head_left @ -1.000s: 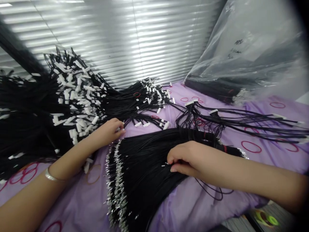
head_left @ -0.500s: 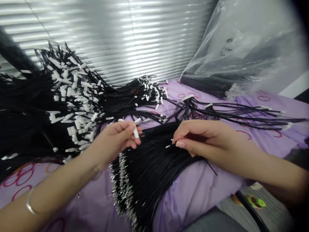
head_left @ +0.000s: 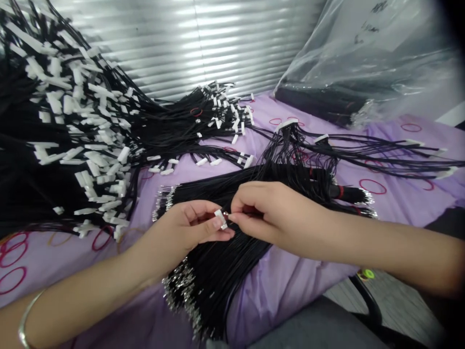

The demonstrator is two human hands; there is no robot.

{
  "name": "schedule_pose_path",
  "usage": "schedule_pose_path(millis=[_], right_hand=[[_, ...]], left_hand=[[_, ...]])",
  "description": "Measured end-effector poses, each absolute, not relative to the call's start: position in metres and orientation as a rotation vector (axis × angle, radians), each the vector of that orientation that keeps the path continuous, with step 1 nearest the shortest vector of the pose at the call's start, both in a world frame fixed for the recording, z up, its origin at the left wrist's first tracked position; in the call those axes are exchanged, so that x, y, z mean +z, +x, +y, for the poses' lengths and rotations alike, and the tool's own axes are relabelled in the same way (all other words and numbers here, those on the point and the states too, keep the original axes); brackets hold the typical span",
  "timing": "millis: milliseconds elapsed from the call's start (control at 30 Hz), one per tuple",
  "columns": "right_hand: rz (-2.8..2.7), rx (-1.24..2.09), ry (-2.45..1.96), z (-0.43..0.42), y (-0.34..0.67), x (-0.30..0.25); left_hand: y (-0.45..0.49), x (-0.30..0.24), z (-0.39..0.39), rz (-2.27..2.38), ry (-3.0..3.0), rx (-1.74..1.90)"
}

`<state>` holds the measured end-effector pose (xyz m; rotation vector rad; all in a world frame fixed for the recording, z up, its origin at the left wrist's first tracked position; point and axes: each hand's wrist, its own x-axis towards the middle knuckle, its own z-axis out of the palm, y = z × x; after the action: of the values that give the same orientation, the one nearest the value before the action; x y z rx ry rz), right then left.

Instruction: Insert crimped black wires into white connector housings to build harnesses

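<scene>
Between thumb and fingers, my left hand (head_left: 199, 225) pinches a small white plastic connector housing (head_left: 221, 219). My right hand (head_left: 267, 211) is closed close beside it, its fingertips pinching the crimped end of a thin wire at the housing's right side. How far the wire tip sits in the housing, I cannot tell. Under both hands lies a thick bundle of black wires (head_left: 218, 271) with bare silvery terminals (head_left: 185, 286) at its near left end.
A large heap of black cables with white connectors (head_left: 94, 160) rises at the left, with a smaller bunch (head_left: 232, 114) behind. Finished-looking harnesses (head_left: 381, 157) lie at the right. Rubber bands (head_left: 373, 186) are scattered over the purple cloth (head_left: 290, 286). A clear plastic bag (head_left: 345, 63) stands at the back right.
My hands have come together: the right moved left with the wire to the housing, and the left shifted right and slightly down. The camera view has tilted down and shifted a little.
</scene>
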<state>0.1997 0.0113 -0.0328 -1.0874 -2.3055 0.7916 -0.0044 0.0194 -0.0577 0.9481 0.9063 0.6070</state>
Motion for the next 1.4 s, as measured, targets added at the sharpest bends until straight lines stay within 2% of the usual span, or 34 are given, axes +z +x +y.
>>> schedule_pose_path(millis=[200,567,1133,1400], right_hand=[[-2.276,0.674,-1.173,0.020,0.204,-0.034],[-2.377,0.461,-1.063,0.015,0.202,-0.042],[-2.439,0.562,-1.073,0.018,0.195,-0.048],[-2.418,0.426,-0.975,0.019,0.201,-0.048]], left_hand=[[-0.003,-0.063,0.019,0.896,0.966,0.621],[-0.003,-0.061,0.021,0.829,1.154,0.535],[-0.004,-0.059,0.018,0.927,1.232,0.507],[-0.001,-0.058,0.019,0.973,1.199,0.516]])
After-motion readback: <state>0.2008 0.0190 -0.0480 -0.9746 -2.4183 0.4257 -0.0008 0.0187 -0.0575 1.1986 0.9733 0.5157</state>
